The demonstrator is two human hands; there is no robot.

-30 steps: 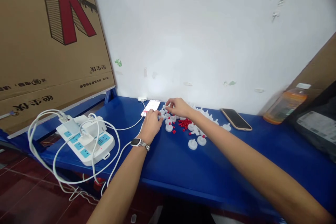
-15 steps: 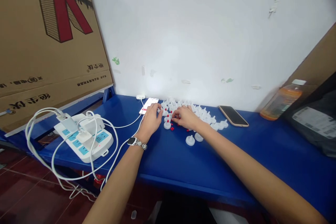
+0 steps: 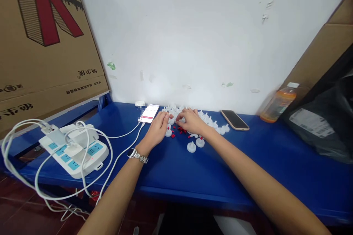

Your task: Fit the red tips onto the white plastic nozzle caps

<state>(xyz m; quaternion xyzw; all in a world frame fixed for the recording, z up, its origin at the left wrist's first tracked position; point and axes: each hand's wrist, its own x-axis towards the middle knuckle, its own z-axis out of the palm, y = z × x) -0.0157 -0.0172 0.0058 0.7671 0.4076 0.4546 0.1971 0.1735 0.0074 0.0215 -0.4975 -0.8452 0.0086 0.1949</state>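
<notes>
On the blue table (image 3: 209, 176) lies a cluster of several white round plastic caps (image 3: 212, 124) and small red pieces (image 3: 180, 130), near the wall. My left hand (image 3: 157, 129), with a watch on the wrist, rests at the cluster's left edge, fingertips on a white cap. My right hand (image 3: 193, 122) is over the middle of the cluster, fingers bent down onto the caps and red pieces. Both hands meet near one cap; what exactly each pinches is too small to tell. Two white caps (image 3: 195, 145) sit apart, nearer to me.
A lit phone (image 3: 149, 113) on a white cable lies left of the cluster, a dark phone (image 3: 234, 120) to its right. A white power strip (image 3: 74, 149) with chargers and looped cables sits at left. An orange bottle (image 3: 277, 105), a black bag (image 3: 322, 125) and cardboard boxes (image 3: 41, 44) stand around.
My right hand drew from the far edge of the cluster down to its middle, toward my left hand. The view shifted, so everything sits further left in the picture.
</notes>
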